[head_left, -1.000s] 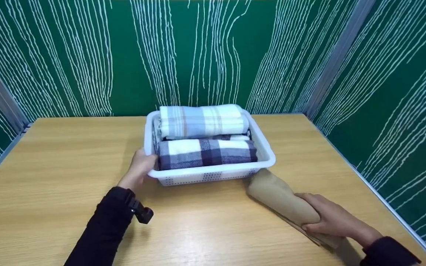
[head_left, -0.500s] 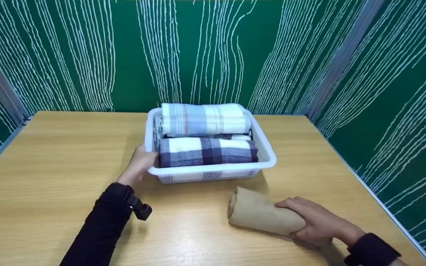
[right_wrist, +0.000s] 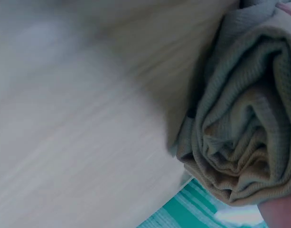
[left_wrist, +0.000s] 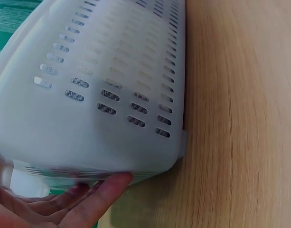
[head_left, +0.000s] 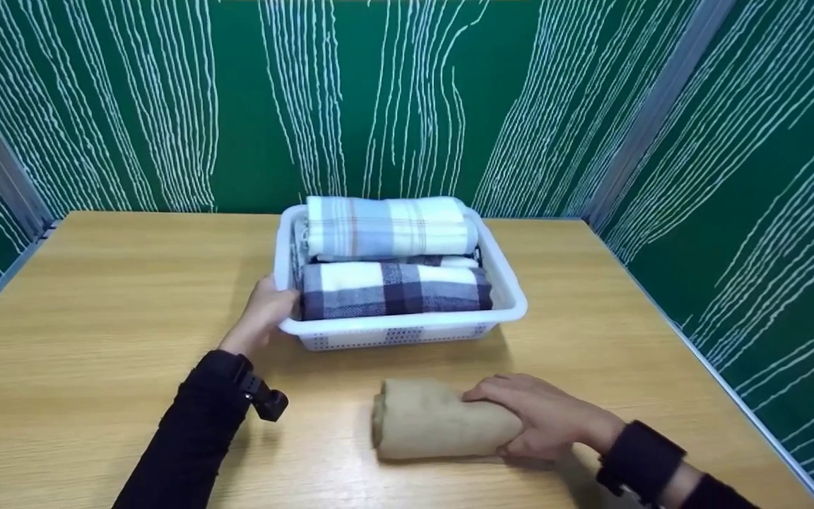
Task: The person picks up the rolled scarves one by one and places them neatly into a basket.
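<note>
A white plastic basket (head_left: 398, 324) with slotted walls stands at the middle back of the table. My left hand (head_left: 266, 305) grips its left rim near the front corner, the thumb over the rim; in the left wrist view the fingers (left_wrist: 107, 194) press against the outer wall. Inside lie a blue-and-white plaid rolled cloth (head_left: 389, 227) at the back and a dark checked rolled cloth (head_left: 398, 290) in front. Before the basket, my right hand (head_left: 538, 417) holds the right end of a khaki rolled cloth (head_left: 439, 420). Its spiral end shows in the right wrist view.
The wooden table (head_left: 131, 283) runs back to a green wall (head_left: 251, 106) with white wavy lines. A similar green panel (head_left: 767, 212) borders the right side. More folded fabric shows between the two rolls in the basket.
My right hand has moved the khaki rolled cloth leftward and turned it from slanting to nearly parallel with the basket's front. The left hand keeps its grip on the basket, which stays about where it was.
</note>
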`<state>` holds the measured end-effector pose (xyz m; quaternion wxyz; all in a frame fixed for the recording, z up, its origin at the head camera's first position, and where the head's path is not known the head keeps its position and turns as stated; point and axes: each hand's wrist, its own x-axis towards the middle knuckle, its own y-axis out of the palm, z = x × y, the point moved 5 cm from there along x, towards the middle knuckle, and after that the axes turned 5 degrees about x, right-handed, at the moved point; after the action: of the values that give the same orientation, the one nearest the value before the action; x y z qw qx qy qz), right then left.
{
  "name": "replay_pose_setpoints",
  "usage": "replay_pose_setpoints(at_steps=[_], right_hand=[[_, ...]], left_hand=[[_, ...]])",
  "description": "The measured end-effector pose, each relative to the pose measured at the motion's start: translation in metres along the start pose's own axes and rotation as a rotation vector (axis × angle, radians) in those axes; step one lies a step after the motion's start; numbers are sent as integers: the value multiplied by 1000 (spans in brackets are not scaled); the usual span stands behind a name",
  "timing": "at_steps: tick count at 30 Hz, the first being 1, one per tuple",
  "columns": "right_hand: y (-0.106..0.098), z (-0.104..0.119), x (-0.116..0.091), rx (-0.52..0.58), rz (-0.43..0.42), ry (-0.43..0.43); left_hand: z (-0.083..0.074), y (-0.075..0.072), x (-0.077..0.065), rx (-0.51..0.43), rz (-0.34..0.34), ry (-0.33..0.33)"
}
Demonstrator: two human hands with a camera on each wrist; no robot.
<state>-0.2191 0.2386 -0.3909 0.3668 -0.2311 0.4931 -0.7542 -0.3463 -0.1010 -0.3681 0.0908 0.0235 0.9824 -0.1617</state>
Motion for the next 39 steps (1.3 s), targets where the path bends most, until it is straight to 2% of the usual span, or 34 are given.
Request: replay_pose_setpoints(at_steps=[8,13,18,20,22,23,25,28,32,34,36,39], right_hand=[[8,23,34,-57,-15,-125],[10,31,49,-88,-25,-143],[6,32,54,-117,-5,-109],[3,31,49,-120,-32,-80],[-3,27,39,-87,-97,-30],[-6,25,32,-41,-138,4],[-11,17,15,118,-221,110],[-15,3,-12,412,-315,328],[-7,-8,-39,867,-312,614],[-1,-8,-46,1069,-291,704],[3,-6,-48,1210,-284,755],[5,-2,-42,1264,-305,766]], left_hand=[[-3,-1,-2,-19,-14,8],[-7,1,0,-22,-46,14],[-8,-2,-1,98,-128,50],[-4,-5,-9,166,-153,74],[3,-6,-24,212,-151,86],[7,-6,-34,229,-131,91],[19,-3,-55,183,-75,55],[38,3,-90,31,44,-59],[60,13,-126,-149,172,-223],[66,21,-139,-212,211,-262],[68,31,-146,-292,235,-283],[69,49,-149,-384,252,-288]])
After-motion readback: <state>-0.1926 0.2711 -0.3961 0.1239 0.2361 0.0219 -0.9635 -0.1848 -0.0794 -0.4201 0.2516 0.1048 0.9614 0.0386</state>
